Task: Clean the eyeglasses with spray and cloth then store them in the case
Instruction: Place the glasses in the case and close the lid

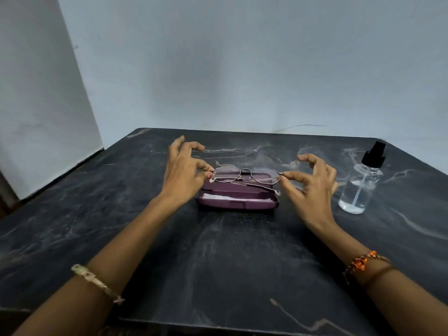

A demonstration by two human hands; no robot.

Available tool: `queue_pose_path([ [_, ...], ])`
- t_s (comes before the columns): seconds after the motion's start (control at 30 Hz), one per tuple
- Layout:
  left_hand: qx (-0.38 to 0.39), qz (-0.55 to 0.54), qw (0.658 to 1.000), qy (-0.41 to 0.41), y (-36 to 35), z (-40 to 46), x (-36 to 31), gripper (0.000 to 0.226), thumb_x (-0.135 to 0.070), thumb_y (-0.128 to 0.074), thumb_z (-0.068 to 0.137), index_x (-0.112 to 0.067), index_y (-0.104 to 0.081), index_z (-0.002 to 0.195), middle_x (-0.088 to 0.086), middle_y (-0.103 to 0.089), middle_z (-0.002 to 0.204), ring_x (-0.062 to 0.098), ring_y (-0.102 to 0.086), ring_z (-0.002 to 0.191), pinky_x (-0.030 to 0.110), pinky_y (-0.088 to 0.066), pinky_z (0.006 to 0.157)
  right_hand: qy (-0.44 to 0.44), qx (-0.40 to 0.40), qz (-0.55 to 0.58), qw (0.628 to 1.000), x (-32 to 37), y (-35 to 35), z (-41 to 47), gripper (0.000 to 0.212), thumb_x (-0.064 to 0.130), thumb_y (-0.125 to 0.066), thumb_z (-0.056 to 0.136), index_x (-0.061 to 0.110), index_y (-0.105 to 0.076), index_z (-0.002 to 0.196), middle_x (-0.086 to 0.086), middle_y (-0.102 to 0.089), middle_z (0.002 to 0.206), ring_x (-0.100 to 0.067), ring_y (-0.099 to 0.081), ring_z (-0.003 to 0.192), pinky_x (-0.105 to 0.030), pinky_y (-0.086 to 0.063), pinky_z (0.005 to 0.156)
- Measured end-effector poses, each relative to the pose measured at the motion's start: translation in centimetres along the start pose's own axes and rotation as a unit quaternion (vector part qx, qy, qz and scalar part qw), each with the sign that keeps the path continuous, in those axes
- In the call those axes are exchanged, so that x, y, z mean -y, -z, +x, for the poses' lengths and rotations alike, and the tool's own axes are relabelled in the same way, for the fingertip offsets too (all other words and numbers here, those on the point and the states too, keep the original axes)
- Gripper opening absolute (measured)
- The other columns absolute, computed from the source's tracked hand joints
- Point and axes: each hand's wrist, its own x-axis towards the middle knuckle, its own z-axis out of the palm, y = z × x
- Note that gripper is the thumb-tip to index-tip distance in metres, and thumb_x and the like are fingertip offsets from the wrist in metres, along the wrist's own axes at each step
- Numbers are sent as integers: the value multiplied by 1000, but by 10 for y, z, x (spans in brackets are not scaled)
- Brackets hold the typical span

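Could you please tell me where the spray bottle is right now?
In the head view, the spray bottle stands upright on the dark marble table, at its right side, just beyond the right hand and to the right of the open purple case.

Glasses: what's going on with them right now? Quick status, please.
Left hand and right hand pinch the eyeglasses at both ends, over the open case. Spray bottle stands clear, rightward. Nothing blocking.
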Motion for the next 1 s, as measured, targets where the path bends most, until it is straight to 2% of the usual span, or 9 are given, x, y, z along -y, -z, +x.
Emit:
queue_pose_path([
  [0.3,63,14,998,13,1,-9,12,15,-16,-70,73,-11,-72,87,2,-43,132,26,-11,131,26,-10,103,17,60,-11,998,-5,-2,4,10,25,-68,77,18,-75,80,-1,-47,126,-24,-28,121,-27,-15,85],
  [0.43,93,23,995,18,0,-10,13,16,-16,-71,71,-12,-72,87,0,-41,134,25,-11,130,30,-13,106,26,87,-31,995,-9,1,1,12,28,-69,76,18,-74,81,-1,-47,126,-22,-27,120,-19,-9,69],
  [0.57,103,-1,994,33,1,-11,13,20,-14,-71,70,-9,-71,90,1,-45,131,25,-15,127,28,-14,104,26,103,-38,994,-10,1,0,12,27,-70,75,19,-74,82,0,-47,125,-21,-28,118,-19,-9,68],
  [0.73,119,-16,992,43,3,-11,11,19,-12,-71,71,-8,-71,90,1,-46,129,23,-18,125,20,-14,97,25,119,-37,992,-13,1,1,12,30,-71,73,22,-74,82,1,-46,124,-20,-28,117,-20,-10,68],
  [0.87,135,-18,990,45,6,-10,10,20,-10,-70,72,-8,-71,91,-1,-46,128,21,-21,123,8,-10,87,27,123,-29,992,-14,1,0,12,30,-72,72,23,-74,81,1,-47,123,-20,-30,116,-21,-11,75],
  [0.93,151,-22,987,40,7,-9,9,20,-9,-69,72,-9,-71,92,-2,-48,126,21,-22,123,5,-9,83,29,125,-27,991,-14,1,0,10,29,-72,71,24,-74,80,2,-48,121,-20,-31,115,-20,-10,71],
  [1.0,174,-28,984,36,9,-9,10,19,-11,-67,75,-10,-70,94,-4,-51,125,20,-22,123,9,-10,87,35,131,-30,990,-14,1,0,9,29,-72,71,27,-73,80,4,-47,118,-18,-32,112,-19,-10,67],
])
